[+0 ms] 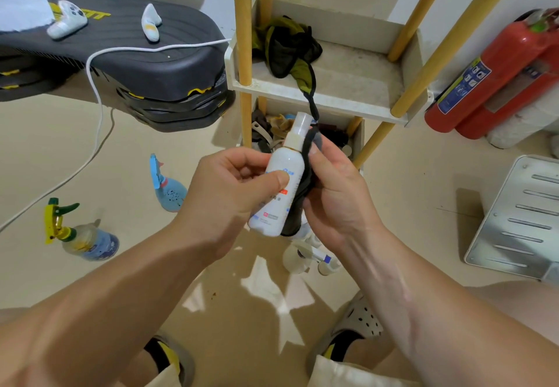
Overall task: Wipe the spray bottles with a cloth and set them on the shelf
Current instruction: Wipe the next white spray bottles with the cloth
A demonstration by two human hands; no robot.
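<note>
A small white spray bottle (282, 181) with a clear cap is held upright in front of me. My left hand (233, 190) grips its body, thumb across the label. My right hand (335, 193) holds a dark cloth (302, 187) pressed against the bottle's right side. Behind stands the white shelf (338, 96) with yellow wooden posts, a dark green cloth lying on its tray. On the floor to the left are a blue spray bottle (168, 187) and a clear spray bottle with a yellow-green trigger (81, 235). More small white bottles (305, 256) lie on the floor under my hands.
Stacked black step platforms (136, 63) with two white controllers and a white cable sit at left. Red fire extinguishers (496, 78) lean at right, beside a white slotted panel (517, 217). The shelf's lower tray holds dark clutter. My feet in clogs are at the bottom.
</note>
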